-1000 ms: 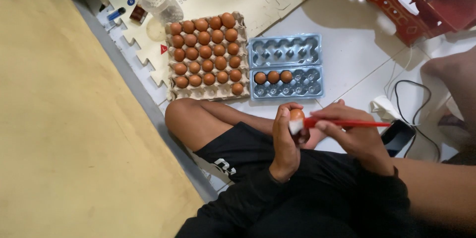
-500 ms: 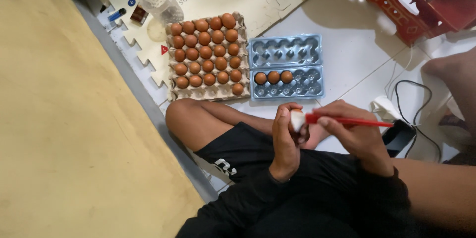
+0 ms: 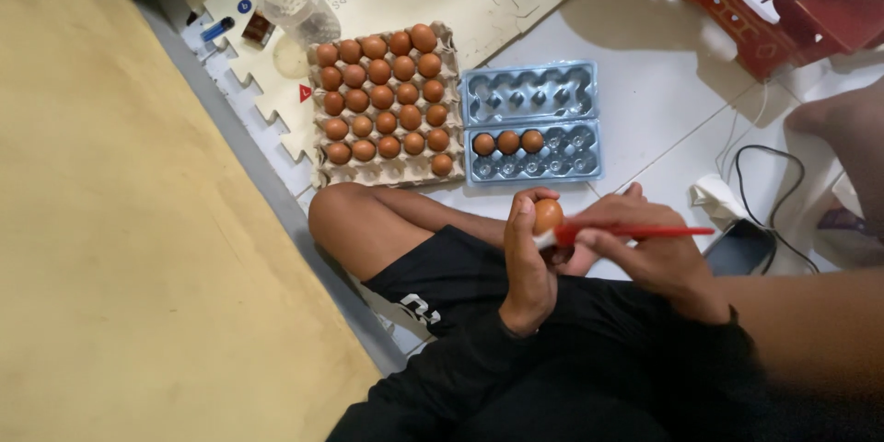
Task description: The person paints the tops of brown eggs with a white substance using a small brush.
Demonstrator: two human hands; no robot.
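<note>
Matt brown egg (image 3: 548,215); brush (image 3: 626,233) with a glossy red handle. Rough grey pulp-paper tray (image 3: 385,97). Clear, shiny plastic carton (image 3: 531,122). Smooth glossy white floor tiles (image 3: 645,101). Matt black cloth shorts (image 3: 460,276).

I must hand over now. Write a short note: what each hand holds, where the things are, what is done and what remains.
Left hand: grip on one brown egg, held over the lap.
Right hand: holds a red-handled brush, its tip at the egg.
Cardboard tray: nearly full of brown eggs, on the floor ahead.
Blue plastic carton: open, three eggs in it.
Left: most carton cups are empty.
</note>
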